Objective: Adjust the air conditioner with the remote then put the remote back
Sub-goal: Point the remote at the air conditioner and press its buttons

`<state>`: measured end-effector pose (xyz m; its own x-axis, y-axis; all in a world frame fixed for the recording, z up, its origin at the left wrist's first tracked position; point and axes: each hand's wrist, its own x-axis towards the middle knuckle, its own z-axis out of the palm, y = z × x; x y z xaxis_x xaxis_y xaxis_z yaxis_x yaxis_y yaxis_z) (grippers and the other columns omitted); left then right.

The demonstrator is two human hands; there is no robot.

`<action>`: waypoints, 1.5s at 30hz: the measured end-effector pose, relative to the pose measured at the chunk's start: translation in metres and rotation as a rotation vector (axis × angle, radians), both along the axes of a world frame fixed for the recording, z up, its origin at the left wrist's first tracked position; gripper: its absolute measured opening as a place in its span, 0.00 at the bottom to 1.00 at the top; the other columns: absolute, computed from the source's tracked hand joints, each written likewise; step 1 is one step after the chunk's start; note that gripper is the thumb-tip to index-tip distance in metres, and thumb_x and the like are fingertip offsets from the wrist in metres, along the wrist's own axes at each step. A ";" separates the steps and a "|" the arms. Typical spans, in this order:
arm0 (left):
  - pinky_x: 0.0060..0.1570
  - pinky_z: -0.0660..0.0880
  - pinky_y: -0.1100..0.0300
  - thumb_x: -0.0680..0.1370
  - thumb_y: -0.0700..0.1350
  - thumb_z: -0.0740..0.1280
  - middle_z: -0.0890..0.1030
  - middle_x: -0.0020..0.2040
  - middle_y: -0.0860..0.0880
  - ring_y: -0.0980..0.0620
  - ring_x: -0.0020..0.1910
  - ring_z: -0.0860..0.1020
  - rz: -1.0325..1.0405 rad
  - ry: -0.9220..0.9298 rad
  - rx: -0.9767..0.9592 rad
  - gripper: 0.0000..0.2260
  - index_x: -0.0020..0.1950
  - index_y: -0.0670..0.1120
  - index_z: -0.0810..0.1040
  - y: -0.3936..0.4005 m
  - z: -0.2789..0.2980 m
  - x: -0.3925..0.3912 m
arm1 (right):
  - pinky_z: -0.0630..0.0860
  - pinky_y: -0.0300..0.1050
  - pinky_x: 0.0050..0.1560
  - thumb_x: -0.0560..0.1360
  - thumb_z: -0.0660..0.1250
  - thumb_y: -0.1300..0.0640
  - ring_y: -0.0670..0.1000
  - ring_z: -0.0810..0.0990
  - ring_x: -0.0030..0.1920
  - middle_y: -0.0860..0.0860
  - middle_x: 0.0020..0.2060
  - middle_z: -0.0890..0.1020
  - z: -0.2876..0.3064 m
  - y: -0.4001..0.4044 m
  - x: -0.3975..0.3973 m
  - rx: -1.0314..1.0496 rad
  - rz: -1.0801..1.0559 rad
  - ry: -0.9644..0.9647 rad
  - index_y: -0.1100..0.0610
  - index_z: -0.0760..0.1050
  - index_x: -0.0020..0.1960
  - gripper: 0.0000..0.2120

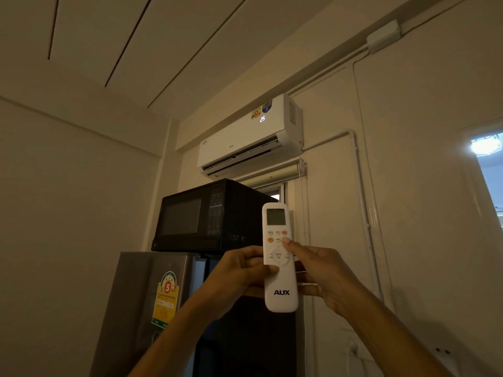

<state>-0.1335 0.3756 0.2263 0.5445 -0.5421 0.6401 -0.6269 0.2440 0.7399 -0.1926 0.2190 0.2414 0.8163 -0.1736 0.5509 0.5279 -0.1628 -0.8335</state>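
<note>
- The slim white plastic remote marked AUX (279, 258) stands upright between both hands, its small screen at the top.
- The left hand (239, 276) grips its left edge, thumb across the face.
- The right hand (324, 276) cups the right side, thumb tip on what looks like a small button.
- High above the hands, the white wall-mounted air conditioner (245, 137) shows 25.
- Beyond the left hand, a black microwave (201, 216) sits on a grey fridge (141, 300).

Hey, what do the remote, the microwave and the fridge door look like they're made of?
Remote: white plastic, probably, smooth with a soft sheen and rubbery-looking buttons. Microwave: black casing, glossy dark door reflecting faintly, likely glass or plastic. Fridge door: grey brushed-metal look, though it may be a coated finish.
</note>
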 end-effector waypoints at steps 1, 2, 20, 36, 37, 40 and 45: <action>0.43 0.82 0.57 0.75 0.36 0.65 0.86 0.47 0.48 0.49 0.48 0.84 0.002 0.004 0.001 0.11 0.56 0.46 0.75 0.000 -0.002 0.001 | 0.78 0.43 0.29 0.72 0.67 0.49 0.50 0.83 0.37 0.52 0.40 0.82 -0.002 0.000 0.001 0.001 0.002 0.001 0.54 0.76 0.50 0.11; 0.43 0.83 0.56 0.75 0.36 0.65 0.86 0.47 0.48 0.49 0.49 0.84 0.006 0.007 0.003 0.11 0.56 0.46 0.75 0.001 -0.003 0.002 | 0.78 0.42 0.28 0.72 0.67 0.48 0.50 0.83 0.38 0.52 0.41 0.83 -0.004 -0.001 0.002 0.001 0.005 -0.002 0.54 0.76 0.50 0.11; 0.47 0.82 0.54 0.76 0.37 0.65 0.83 0.55 0.45 0.47 0.52 0.83 -0.032 0.080 0.049 0.14 0.60 0.46 0.73 0.005 -0.038 0.017 | 0.81 0.40 0.36 0.71 0.68 0.64 0.47 0.86 0.42 0.48 0.45 0.85 -0.044 -0.025 0.013 -0.170 0.245 0.022 0.48 0.77 0.49 0.13; 0.49 0.82 0.55 0.76 0.36 0.65 0.83 0.56 0.46 0.49 0.54 0.83 -0.079 0.202 0.169 0.16 0.63 0.45 0.72 -0.022 -0.122 0.037 | 0.83 0.48 0.45 0.69 0.70 0.64 0.49 0.85 0.48 0.49 0.47 0.86 -0.137 -0.050 0.026 -0.114 0.097 0.146 0.49 0.76 0.56 0.18; 0.49 0.82 0.55 0.76 0.36 0.65 0.82 0.56 0.46 0.49 0.54 0.82 -0.082 0.210 0.177 0.16 0.63 0.45 0.72 -0.026 -0.128 0.037 | 0.82 0.51 0.47 0.69 0.71 0.63 0.50 0.85 0.49 0.49 0.49 0.86 -0.144 -0.053 0.026 -0.109 0.076 0.155 0.50 0.76 0.58 0.19; 0.49 0.82 0.55 0.76 0.36 0.65 0.82 0.57 0.45 0.50 0.54 0.82 -0.104 0.238 0.187 0.16 0.63 0.46 0.72 -0.040 -0.145 0.039 | 0.82 0.52 0.48 0.69 0.71 0.63 0.50 0.85 0.49 0.48 0.47 0.86 -0.162 -0.066 0.026 -0.107 0.036 0.183 0.51 0.76 0.59 0.19; 0.46 0.82 0.58 0.76 0.36 0.66 0.83 0.56 0.49 0.53 0.53 0.83 -0.122 0.282 0.201 0.17 0.63 0.48 0.73 -0.074 -0.174 0.049 | 0.83 0.46 0.43 0.70 0.71 0.63 0.48 0.86 0.47 0.47 0.47 0.86 -0.189 -0.095 0.027 -0.105 -0.008 0.212 0.50 0.75 0.58 0.19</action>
<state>-0.0840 0.3018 0.0518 0.6084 -0.7133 0.3480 -0.3663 0.1367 0.9204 -0.1651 0.1241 0.0529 0.9144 -0.1314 0.3830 0.3414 -0.2583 -0.9037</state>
